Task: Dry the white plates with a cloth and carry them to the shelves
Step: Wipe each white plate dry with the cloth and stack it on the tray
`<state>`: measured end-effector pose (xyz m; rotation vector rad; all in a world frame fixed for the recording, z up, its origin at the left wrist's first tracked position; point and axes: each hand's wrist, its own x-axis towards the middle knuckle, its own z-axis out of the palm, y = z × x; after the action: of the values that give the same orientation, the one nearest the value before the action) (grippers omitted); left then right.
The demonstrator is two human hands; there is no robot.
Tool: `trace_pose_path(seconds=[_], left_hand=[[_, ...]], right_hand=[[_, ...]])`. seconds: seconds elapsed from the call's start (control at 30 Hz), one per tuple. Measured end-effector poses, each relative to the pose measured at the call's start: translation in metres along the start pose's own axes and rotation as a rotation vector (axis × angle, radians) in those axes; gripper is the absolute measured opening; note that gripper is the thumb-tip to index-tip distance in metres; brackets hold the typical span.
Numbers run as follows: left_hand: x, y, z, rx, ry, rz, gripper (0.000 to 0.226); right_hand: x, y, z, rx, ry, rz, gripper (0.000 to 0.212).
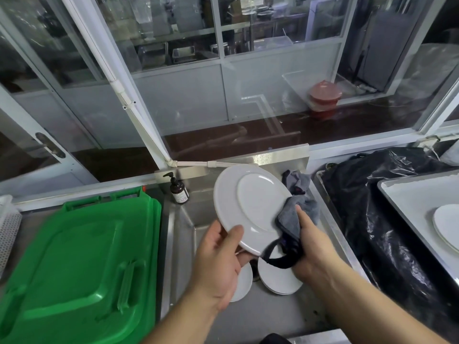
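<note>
So the left hand (219, 256) has a white plate (250, 207) by its lower rim, thumb curled over the top edge and fingers tucked underneath, holding it tilted up above the steel sink (178, 234). The plate's underside faces the camera. The right hand (310, 242) is bunched around a grey cloth (294, 214), pressing it against the plate's right edge. A dark strap-like bit of the cloth hangs down in a loop under the plate.

Down in the sink, right below the hands, there are more plates (278, 276): a small stack on the right and one more peeking out under the left hand. Can't tell how many are in the stack. Another rag (296, 181) sits crumpled at the back of the sink, just behind the plate.

A brown pump bottle (178, 189) stands at the sink's back left corner. Left of the sink is a big green lid (79, 264). On the right there's a black plastic bag (367, 209), and past it a metal tray (407, 202) with one white plate (447, 227) lying on it. Behind everything is a glass partition (188, 58), with a red tub (324, 95) on the far side.
</note>
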<state>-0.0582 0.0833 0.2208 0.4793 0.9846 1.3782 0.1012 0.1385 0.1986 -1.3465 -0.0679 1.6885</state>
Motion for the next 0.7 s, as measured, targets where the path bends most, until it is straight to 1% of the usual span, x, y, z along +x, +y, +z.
trace_pose_path(seconds=[0.07, 0.13, 0.23, 0.3, 0.37, 0.4, 0.57, 0.63, 0.7], left_hand=[[-0.004, -0.013, 0.004, 0.037, 0.016, 0.023, 0.032], [-0.005, -0.017, 0.003, 0.054, 0.01, 0.016, 0.04], [-0.002, -0.004, -0.006, 0.019, 0.004, -0.02, 0.047], [0.002, 0.013, -0.015, 0.004, -0.014, -0.062, 0.043], [0.006, 0.025, -0.022, 0.023, -0.039, -0.094, 0.029], [0.008, 0.027, -0.024, 0.042, -0.048, -0.1, 0.025], [0.007, 0.017, -0.019, 0.062, -0.059, -0.075, 0.03], [0.007, 0.012, -0.013, 0.081, -0.058, -0.037, 0.031], [0.009, 0.007, -0.009, 0.114, -0.064, -0.004, 0.031]], right_hand=[[-0.001, 0.011, 0.002, 0.048, 0.017, 0.02, 0.046], [-0.001, 0.016, 0.002, 0.075, 0.003, 0.06, 0.045], [0.003, 0.008, -0.003, 0.049, -0.104, 0.083, 0.05], [0.004, -0.003, -0.005, -0.006, -0.166, 0.081, 0.052], [0.003, -0.013, -0.005, -0.07, -0.19, 0.051, 0.047], [0.003, -0.017, -0.005, -0.106, -0.175, 0.027, 0.042], [0.01, -0.016, 0.001, -0.278, 0.032, -0.19, 0.024], [0.008, -0.005, 0.003, -0.378, 0.06, -0.27, 0.024], [-0.001, 0.007, 0.002, -0.512, 0.041, -0.359, 0.02]])
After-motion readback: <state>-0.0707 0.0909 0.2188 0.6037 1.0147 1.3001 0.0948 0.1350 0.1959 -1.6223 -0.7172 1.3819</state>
